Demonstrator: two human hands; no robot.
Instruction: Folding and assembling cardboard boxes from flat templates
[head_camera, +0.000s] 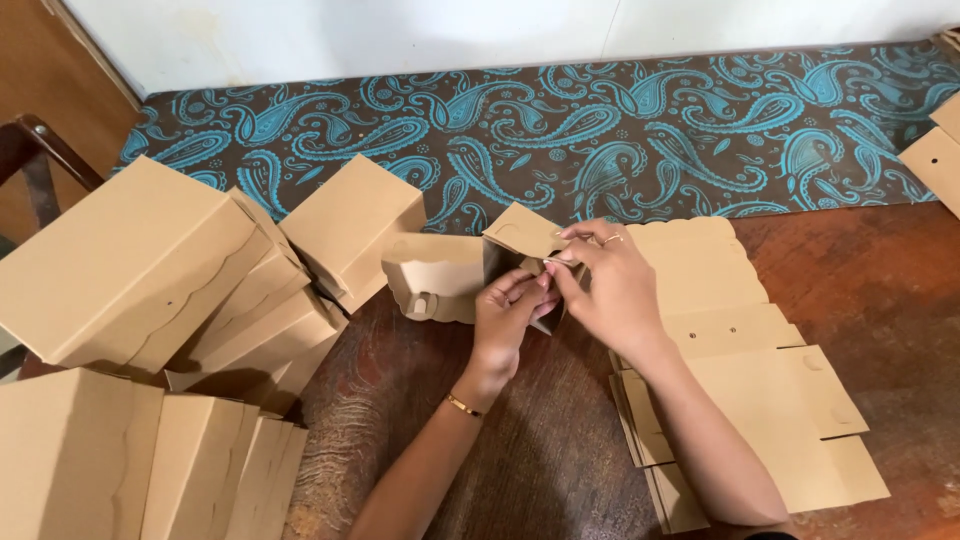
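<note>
Left hand: the left hand (507, 322) is raised over the wooden table (880, 290), fingers curled and pinched on the lower near edge of a half-folded kraft cardboard box (520, 245); a thin gold bracelet (462, 405) is worn at the wrist.
Right hand: the right hand (605, 285) is closed on the same box from the right, thumb and fingertips pressed together on a flap at its top edge; a ring is seen on one finger.
Box in hand: it is held between both hands, just above the table's middle, its top flap tilted up and open; a rounded tab slot is visible on the flap.
Flat blanks: a stack of unfolded cardboard blanks (760, 400) with scalloped edges is laid on the table under and to the right of the right forearm.
Finished boxes: a heap of assembled kraft boxes (150, 270) is piled at the left, some leaning on each other; one more box (435, 275) lies just beside the left hand.
Cloth: a brown and turquoise paisley runner (650, 120) is spread along the far edge, by the white wall.
</note>
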